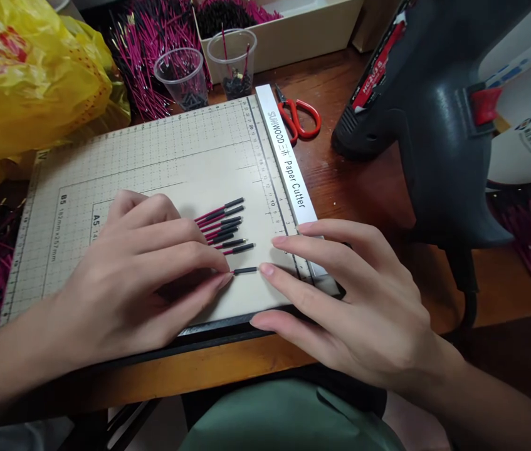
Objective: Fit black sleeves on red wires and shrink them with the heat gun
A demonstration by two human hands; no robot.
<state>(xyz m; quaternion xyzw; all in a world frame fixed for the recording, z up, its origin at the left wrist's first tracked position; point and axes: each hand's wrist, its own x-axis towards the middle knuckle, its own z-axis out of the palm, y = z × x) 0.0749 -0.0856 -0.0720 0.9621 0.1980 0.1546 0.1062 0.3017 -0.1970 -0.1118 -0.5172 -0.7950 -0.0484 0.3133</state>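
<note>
My left hand (152,269) pinches a thin magenta wire between thumb and forefinger. Out of that pinch points the wire's black sleeved end (245,270), lying on the paper cutter board (213,166). With its fingers spread, my right hand (354,294) rests at the board's right edge, its forefinger tip at the end of the black sleeve. Just above the pinch, several magenta wires with black sleeves (227,225) lie side by side, their left parts hidden under my left hand.
Red-handled scissors (300,119) lie beyond the cutter's white rail (284,150). Two clear plastic cups (232,59) with small black pieces stand behind the board. A black heat gun (415,119) is at right, a yellow plastic bag (44,81) at left. Wire bundles (152,50) lie around.
</note>
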